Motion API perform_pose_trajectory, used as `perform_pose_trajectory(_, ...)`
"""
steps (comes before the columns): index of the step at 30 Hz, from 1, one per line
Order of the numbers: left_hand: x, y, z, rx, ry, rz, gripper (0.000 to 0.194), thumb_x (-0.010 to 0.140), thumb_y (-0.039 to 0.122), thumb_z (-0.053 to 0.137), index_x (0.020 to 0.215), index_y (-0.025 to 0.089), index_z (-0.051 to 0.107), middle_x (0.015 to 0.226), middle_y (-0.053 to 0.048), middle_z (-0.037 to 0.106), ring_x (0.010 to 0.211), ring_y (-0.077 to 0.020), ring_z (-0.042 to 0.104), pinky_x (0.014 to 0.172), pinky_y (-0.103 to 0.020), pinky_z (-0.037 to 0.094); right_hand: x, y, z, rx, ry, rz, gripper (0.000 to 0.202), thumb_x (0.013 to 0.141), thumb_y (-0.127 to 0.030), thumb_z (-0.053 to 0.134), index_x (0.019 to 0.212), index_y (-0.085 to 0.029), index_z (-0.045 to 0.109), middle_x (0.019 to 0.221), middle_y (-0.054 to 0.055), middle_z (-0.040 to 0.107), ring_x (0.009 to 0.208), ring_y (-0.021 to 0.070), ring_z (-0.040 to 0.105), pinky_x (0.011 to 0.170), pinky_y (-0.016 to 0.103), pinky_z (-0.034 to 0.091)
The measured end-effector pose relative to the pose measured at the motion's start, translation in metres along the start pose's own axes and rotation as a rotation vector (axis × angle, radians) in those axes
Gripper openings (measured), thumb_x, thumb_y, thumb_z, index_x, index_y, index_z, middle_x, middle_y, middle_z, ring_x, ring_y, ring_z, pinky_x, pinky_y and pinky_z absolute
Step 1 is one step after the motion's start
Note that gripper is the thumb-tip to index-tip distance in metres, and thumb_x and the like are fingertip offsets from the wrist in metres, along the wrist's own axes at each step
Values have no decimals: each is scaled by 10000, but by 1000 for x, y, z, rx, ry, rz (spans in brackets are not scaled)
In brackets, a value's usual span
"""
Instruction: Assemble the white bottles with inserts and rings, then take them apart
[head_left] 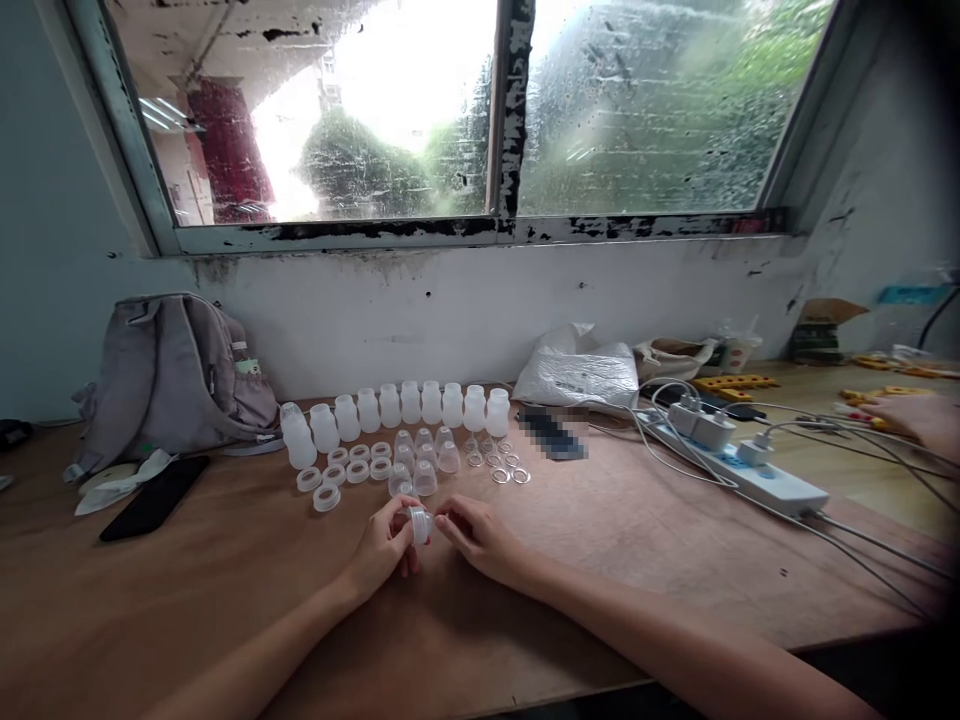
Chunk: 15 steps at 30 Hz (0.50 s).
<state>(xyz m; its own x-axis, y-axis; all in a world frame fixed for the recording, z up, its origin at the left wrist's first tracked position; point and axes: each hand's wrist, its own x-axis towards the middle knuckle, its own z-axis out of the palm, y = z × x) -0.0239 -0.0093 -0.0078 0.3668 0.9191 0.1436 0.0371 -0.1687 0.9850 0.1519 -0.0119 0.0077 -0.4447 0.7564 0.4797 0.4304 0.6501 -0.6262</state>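
Observation:
My left hand (390,540) holds a translucent ribbed ring (420,525) between thumb and fingers, above the brown table (300,620). Touching the ring's right side are the closed fingertips of my right hand (476,535); a small clear tip seems to be pinched there, too small to make out. Just behind stand several clear domed caps (425,478). White screw rings (326,498) lie to their left, and flat rings with clear nipples (500,476) to their right. A row of frosted bottles (410,403) lines the back.
A grey backpack (172,370) and a black phone (154,500) are at the left. A silver bag (577,370), a blurred dark object (555,432) and a power strip (750,480) with cables lie right. Another person's hand (915,415) shows at the far right.

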Motion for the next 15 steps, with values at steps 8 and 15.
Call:
perform_pose_trajectory(8, 6, 29, -30, 388, 212, 82, 348, 795, 431, 398, 1044, 195, 455, 695, -19, 622, 489, -130, 567, 405, -196, 397, 1, 11, -3, 22, 120, 28, 230, 846, -347, 397, 726, -170, 481, 587, -22, 462, 523, 90, 397, 491, 206, 309)
perform_pose_trajectory(15, 64, 58, -116, 1377, 531, -213, 573, 785, 318, 413, 1286, 103, 234, 838, -147, 630, 833, -298, 593, 680, -362, 425, 4, 11, -5, 43, 134, 89, 233, 830, -369, 418, 705, -183, 480, 564, -19, 455, 512, 103, 402, 478, 221, 306)
